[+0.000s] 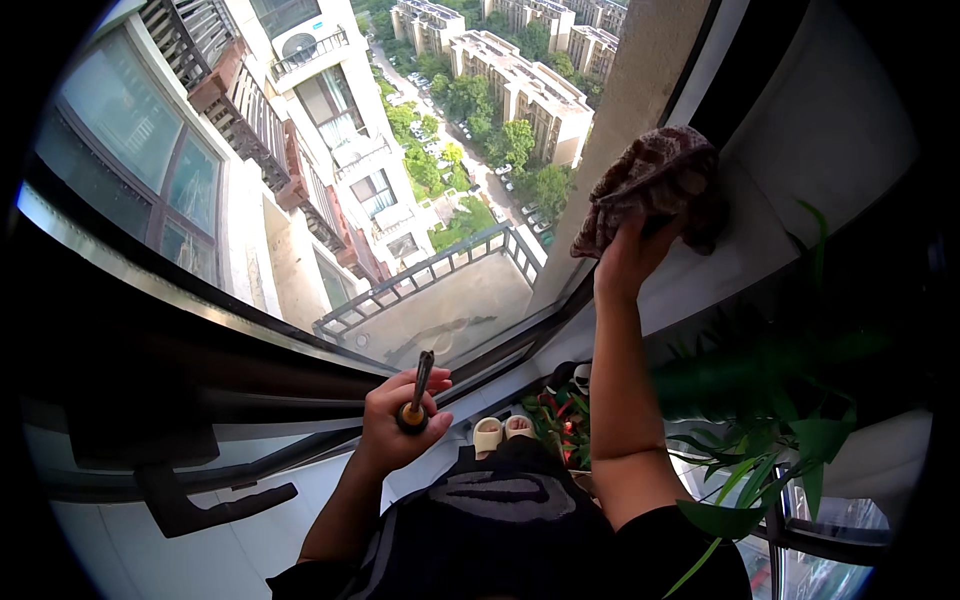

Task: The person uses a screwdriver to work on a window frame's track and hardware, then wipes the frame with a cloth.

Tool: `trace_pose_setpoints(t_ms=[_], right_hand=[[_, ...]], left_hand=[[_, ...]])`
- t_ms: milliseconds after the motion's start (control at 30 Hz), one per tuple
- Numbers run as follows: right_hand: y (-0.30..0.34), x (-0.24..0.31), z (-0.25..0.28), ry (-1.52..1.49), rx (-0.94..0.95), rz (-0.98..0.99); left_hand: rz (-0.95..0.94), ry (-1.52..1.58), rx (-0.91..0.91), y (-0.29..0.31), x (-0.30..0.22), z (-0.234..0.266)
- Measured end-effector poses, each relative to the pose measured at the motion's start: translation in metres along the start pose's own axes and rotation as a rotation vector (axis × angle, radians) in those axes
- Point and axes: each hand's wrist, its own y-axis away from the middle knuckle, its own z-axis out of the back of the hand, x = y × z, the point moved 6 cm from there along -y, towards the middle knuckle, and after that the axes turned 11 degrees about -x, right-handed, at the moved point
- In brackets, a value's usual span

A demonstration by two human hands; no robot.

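In my right hand (640, 250), raised at the upper right, is a bunched brown-and-cream patterned cloth (655, 180). The cloth is in front of the white wall beside the window frame; I cannot tell whether it touches either. My left hand (400, 420) is closed round a slim tool (422, 380) with a round, black-and-yellow end and a narrow shaft pointing up. Its exact kind does not show. Behind this hand is the lower edge of the window glass (450, 325).
A dark window handle (215, 510) juts out at lower left. Leafy green plants (770, 440) crowd the right side, and more potted plants (565, 425) stand on the floor beside my light sandals (488, 435). Outside, a railed ledge (450, 290) and tall buildings lie far below.
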Motion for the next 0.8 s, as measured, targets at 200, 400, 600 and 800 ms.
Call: trace_pose_setpoints(t_ms=[200,400,600,800], right_hand=[[0.066,-0.081,0.013,-0.075,-0.149,-0.244],[0.164,-0.129,0.045,-0.036,-0.488,-1.112],[0.182,-0.11,0.039,-0.187,-0.387,-1.305],[0.065,0.035,-0.031,-0.378,-0.074,-0.723]], left_hand=[[0.077,-0.044,-0.037,0.013,0.005,0.018],[0.122,-0.121,-0.076,0.026,0.007,0.024],[0.1,-0.176,-0.002,0.039,0.007,0.029],[0.132,-0.181,0.058,0.044,0.003,0.031]])
